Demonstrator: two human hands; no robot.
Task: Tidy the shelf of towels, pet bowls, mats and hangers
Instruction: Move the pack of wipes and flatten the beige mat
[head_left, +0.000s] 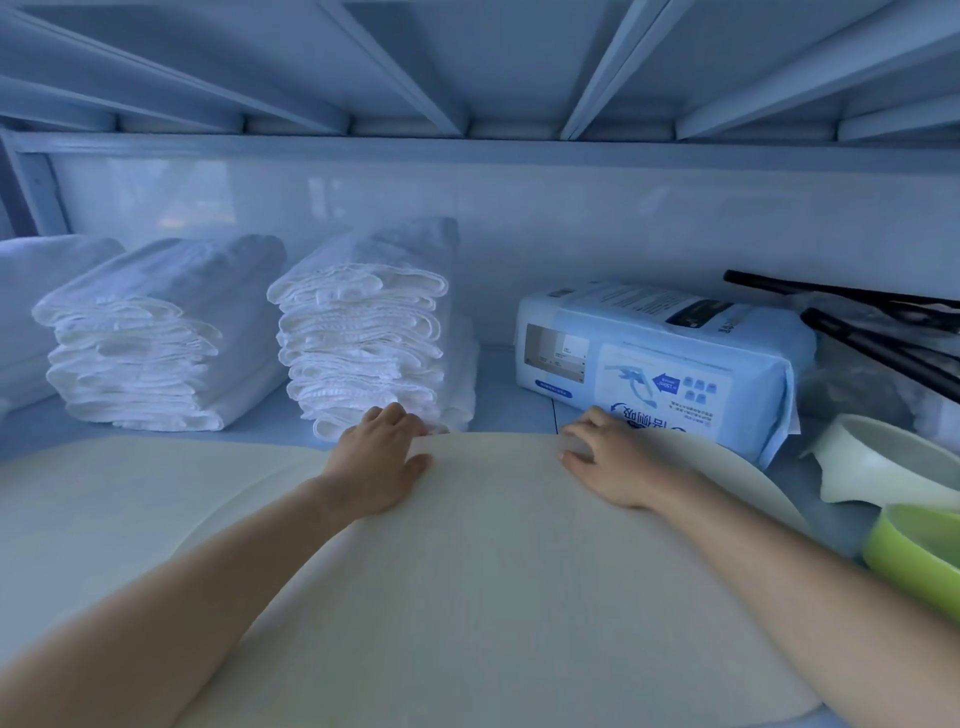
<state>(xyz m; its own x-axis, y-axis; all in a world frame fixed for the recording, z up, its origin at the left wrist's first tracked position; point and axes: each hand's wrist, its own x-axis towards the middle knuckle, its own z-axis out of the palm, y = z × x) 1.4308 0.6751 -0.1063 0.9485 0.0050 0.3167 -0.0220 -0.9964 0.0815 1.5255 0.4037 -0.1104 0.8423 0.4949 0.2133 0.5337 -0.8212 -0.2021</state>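
Left hand (382, 460) and right hand (610, 462) each grip the far edge of the cream mat (493, 561), which lies bowed on the shelf (506, 400). Move both sides evenly and keep clear of the towel stack (363, 343).

**Shelf board (498, 400) and the goods lying on it.**
Rear, left to right: left towel stack (156, 338), right towel stack (363, 332), blue-and-white pack (660, 364), black hangers (883, 343) in clear wrap. Front: upper cream mat (493, 571) overlapping lower cream mat (104, 493); at right, white bowl (883, 467) and green bowl (914, 551).
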